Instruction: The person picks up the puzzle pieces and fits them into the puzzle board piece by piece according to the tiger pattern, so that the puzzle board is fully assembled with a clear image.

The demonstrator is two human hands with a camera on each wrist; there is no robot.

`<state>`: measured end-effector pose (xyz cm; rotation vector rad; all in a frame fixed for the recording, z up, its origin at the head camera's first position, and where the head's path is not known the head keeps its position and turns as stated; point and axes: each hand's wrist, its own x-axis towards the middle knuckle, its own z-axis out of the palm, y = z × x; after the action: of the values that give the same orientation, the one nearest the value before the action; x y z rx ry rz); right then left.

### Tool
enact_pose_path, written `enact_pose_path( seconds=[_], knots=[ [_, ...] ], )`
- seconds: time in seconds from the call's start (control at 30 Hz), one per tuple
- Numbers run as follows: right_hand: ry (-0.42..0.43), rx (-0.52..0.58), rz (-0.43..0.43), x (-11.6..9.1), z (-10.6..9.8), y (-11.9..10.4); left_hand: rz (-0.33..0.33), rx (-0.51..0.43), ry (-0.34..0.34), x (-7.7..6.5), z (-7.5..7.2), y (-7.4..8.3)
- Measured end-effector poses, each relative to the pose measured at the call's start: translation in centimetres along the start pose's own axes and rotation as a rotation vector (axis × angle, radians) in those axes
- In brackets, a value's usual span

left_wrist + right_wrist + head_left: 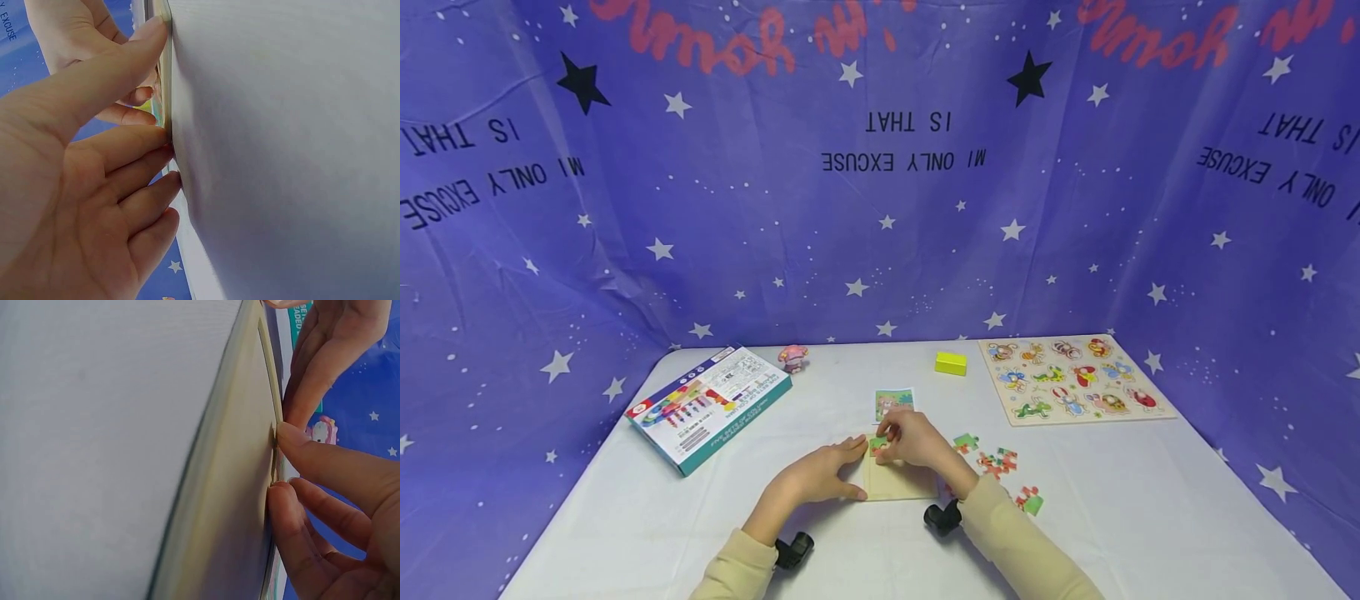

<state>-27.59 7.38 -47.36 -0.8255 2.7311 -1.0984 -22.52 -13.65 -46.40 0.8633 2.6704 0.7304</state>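
A small pale wooden puzzle tray (901, 485) lies in front of me. My left hand (822, 473) rests against its left side, thumb near the lower corner and fingers near the upper one; the left wrist view shows these fingers (140, 178) fairly straight along the edge. Over the tray's upper left corner, my right hand (917, 440) pinches a green jigsaw piece (877, 445) between thumb and fingers. The right wrist view shows thumb and fingertips meeting low at the tray (234, 469). Just beyond stands a picture card (893, 400), partly covered by the right hand.
Loose jigsaw pieces (997, 462) lie to the right of the tray, several beside the right forearm. At the far right is an insect puzzle board (1063, 379). Farther back are a yellow block (951, 363) and a pink figurine (793, 358). A boxed set (711, 408) lies left.
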Motion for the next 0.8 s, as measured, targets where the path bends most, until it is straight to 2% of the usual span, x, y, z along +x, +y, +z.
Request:
enact_pose_path(
  seconds=[0.47,0.8],
  knots=[
    [0.004,0.0,-0.006,-0.2,0.0,0.0,-0.018,0.012,-0.005,0.1,0.1,-0.1],
    [0.0,0.006,-0.044,-1.2,-1.2,0.1,-0.023,-0.004,0.001,0.0,0.1,0.1]
  ],
)
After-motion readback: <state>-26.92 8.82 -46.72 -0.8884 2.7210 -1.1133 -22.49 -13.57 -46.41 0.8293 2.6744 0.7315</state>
